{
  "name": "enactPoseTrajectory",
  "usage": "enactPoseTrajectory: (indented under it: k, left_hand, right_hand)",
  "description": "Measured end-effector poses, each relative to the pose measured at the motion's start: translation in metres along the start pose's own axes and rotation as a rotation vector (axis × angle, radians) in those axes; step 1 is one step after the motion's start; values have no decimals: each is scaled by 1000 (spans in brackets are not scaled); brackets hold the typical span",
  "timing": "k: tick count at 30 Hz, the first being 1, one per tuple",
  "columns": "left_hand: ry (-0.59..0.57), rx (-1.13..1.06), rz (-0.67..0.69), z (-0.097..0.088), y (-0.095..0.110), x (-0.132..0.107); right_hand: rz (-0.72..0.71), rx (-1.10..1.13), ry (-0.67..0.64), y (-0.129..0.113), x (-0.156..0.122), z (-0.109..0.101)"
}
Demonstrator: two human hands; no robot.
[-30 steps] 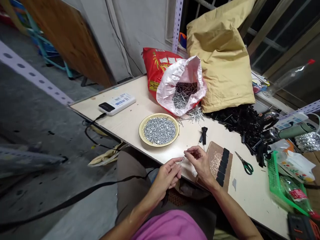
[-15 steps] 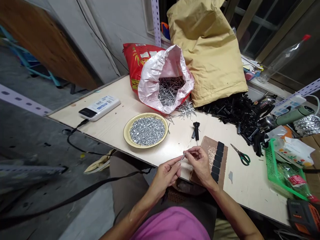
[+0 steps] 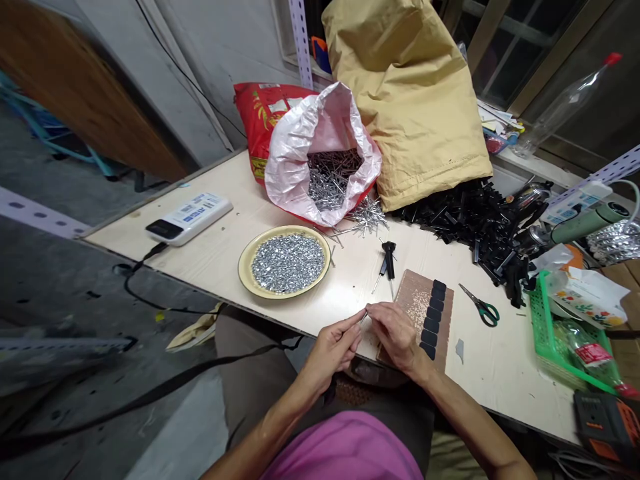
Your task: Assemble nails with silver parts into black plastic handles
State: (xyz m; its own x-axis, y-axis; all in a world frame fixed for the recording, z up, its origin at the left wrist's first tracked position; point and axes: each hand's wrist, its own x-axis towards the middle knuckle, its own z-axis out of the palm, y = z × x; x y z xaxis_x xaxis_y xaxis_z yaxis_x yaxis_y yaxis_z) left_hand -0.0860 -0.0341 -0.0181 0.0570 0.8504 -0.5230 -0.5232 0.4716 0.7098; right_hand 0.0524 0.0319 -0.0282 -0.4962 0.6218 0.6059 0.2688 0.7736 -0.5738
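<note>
My left hand [image 3: 334,347] and my right hand [image 3: 393,333] meet at the table's near edge, fingertips pinched together on a thin metal pin [image 3: 365,315]. Just right of them lies a brown perforated board [image 3: 419,308] with a row of black caps [image 3: 433,317] along its right side. A yellow plate [image 3: 245,265] heaped with small silver pieces sits to the upper left. Behind it an open white-lined bag of long metal pins [image 3: 327,175] leans, with loose pins [image 3: 367,217] spilled in front. Two black-handled pins [image 3: 387,257] lie above the board.
A tan sack [image 3: 410,100] stands at the back, a pile of black plastic parts [image 3: 475,220] to its right. Green-handled scissors [image 3: 481,309], a green basket [image 3: 550,333] and a white power bank [image 3: 187,215] with a black cable also lie on the table.
The camera has swung a little left and down. Both hands stay pinched together on the pin; the right hand's fingers have lowered slightly toward the board.
</note>
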Motion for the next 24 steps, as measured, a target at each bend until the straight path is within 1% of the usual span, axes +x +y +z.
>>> enactPoseTrajectory:
  k: [3,4,5,8,11,14,16,20,24]
  left_hand:
    - [-49,-7,-48,-3,5,-1]
    - [-70,-7,-65,-4,7,-2]
    - [-89,-6,-80,-5,9,-2]
    - [-134,-1,-117,-6,12,-4]
    - [-174,3,-147,-5,11,-5]
    - [-203,20,-157,-4,9,-5]
    - [-204,62,-139,-4,6,-5]
    - [-176,193,-56,-5,5,-5]
    - [-187,285,-11,-5,5,-5]
  right_hand:
    - [190,2,-67,2,8,-11]
    - [235,21,-106,3,11,-15]
    - [252,51,-154,4,14,-18]
    - [194,157,-286,7,21,-27]
    - [153,182,-348,8,24,-32]
    - [170,188,-386,5,25,-37]
    - [194,209,-405,2,26,-40]
    - [205,257,-428,0,26,-43]
    - [243,264,-447,1,22,-45]
